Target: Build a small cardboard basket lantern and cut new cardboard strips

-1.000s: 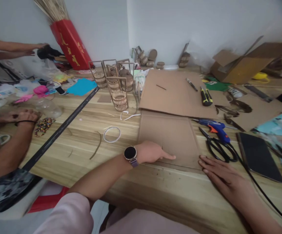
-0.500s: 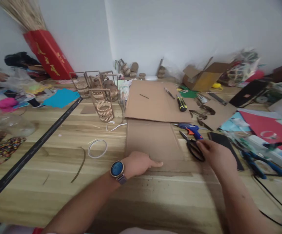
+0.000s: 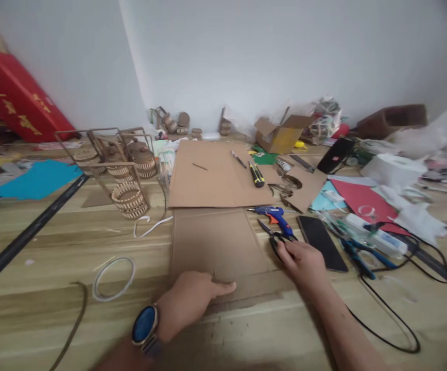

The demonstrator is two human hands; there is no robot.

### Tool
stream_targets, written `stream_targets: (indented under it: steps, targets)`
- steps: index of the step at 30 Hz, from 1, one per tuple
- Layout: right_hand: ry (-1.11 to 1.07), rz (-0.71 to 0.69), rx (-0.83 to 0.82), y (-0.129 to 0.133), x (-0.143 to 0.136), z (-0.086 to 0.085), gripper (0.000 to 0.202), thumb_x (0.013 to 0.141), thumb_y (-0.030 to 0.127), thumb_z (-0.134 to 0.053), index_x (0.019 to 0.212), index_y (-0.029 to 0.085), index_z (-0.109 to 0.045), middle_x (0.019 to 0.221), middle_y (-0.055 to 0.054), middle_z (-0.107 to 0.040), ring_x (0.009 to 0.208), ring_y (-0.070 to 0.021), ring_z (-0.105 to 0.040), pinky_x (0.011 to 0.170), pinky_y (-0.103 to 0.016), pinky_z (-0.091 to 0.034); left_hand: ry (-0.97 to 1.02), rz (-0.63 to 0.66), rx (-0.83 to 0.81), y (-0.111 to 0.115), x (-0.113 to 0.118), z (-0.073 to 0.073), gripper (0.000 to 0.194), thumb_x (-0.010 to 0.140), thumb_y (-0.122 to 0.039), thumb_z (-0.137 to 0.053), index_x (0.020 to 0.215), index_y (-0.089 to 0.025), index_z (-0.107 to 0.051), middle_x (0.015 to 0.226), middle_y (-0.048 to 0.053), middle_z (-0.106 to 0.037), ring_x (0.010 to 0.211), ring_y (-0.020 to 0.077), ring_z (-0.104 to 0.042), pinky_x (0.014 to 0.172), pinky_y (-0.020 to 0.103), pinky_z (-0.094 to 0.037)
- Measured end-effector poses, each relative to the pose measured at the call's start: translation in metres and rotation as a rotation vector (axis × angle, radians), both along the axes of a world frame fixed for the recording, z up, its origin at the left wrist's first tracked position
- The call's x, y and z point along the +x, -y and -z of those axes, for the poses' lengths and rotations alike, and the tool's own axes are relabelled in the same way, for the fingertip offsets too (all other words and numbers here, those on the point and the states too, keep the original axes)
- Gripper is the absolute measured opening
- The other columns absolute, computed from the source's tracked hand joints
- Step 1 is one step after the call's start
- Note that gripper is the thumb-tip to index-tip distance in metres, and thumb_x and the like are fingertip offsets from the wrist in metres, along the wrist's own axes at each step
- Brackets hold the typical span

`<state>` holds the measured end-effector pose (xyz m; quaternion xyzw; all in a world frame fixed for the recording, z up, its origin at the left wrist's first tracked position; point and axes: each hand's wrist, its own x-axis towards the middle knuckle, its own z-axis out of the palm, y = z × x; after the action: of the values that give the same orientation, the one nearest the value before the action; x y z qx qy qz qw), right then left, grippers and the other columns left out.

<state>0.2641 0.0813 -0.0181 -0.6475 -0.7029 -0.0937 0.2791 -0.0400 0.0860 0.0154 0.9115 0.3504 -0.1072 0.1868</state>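
Note:
My left hand [image 3: 192, 299], with a watch on its wrist, lies low on a brown cardboard sheet [image 3: 211, 242]. One finger stretches out to the right over a narrow cardboard strip [image 3: 252, 286] at the sheet's near edge; the other fingers are mostly hidden. To the right, my right hand [image 3: 301, 263] pinches the black handles of a pair of scissors [image 3: 267, 228]. The blades point away and left on the table, and part of the handles is covered by my fingers. Just beyond the scissors lies a blue glue gun [image 3: 275, 216].
A larger cardboard sheet [image 3: 211, 180] behind carries a box cutter [image 3: 256, 174] and a pen [image 3: 238, 158]. Small wooden buckets [image 3: 129, 200] stand left, near a white ring [image 3: 114, 279]. A black phone [image 3: 321, 242], blue-handled pliers [image 3: 360, 257] and a cable [image 3: 397, 309] lie right.
The view has swung to the right, so everything appears further left. My right hand has moved in onto the scissors' handles. My left hand stays on the cardboard with its finger out.

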Motion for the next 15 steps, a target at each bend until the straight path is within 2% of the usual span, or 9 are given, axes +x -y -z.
stream_targets:
  steps: [9, 12, 15]
  targets:
    - [0.032, -0.075, 0.051, -0.0033, 0.0034, 0.0039, 0.051, 0.096, 0.039, -0.045, 0.049, 0.022, -0.047, 0.047, 0.000, -0.050, 0.045, -0.0125, -0.047, 0.051, -0.026, -0.034, 0.004, -0.025, -0.038, 0.0012, 0.0009, -0.0051, 0.067, 0.086, -0.005, -0.041, 0.139, -0.046, -0.050, 0.087, 0.006, -0.069, 0.075, 0.0248, -0.068, 0.061, 0.027, -0.039]
    - [0.020, -0.117, 0.098, -0.0018, 0.0020, 0.0044, 0.049, 0.098, 0.039, -0.044, 0.051, 0.023, -0.049, 0.048, 0.000, -0.051, 0.045, -0.0134, -0.051, 0.048, -0.026, -0.037, 0.039, -0.066, -0.075, 0.0016, 0.0014, -0.0048, 0.056, 0.090, -0.014, -0.042, 0.136, -0.045, -0.055, 0.087, 0.007, -0.070, 0.075, 0.0261, -0.069, 0.061, 0.029, -0.042]
    - [0.016, -0.145, 0.140, -0.0046, -0.0002, -0.0007, 0.043, 0.098, 0.036, -0.045, 0.059, 0.023, -0.056, 0.052, -0.001, -0.058, 0.047, -0.0143, -0.058, 0.048, -0.025, -0.042, 0.108, -0.148, -0.125, 0.0026, 0.0012, 0.0024, 0.040, 0.095, -0.033, -0.042, 0.128, -0.039, -0.064, 0.086, 0.008, -0.072, 0.076, 0.0269, -0.069, 0.062, 0.030, -0.045]
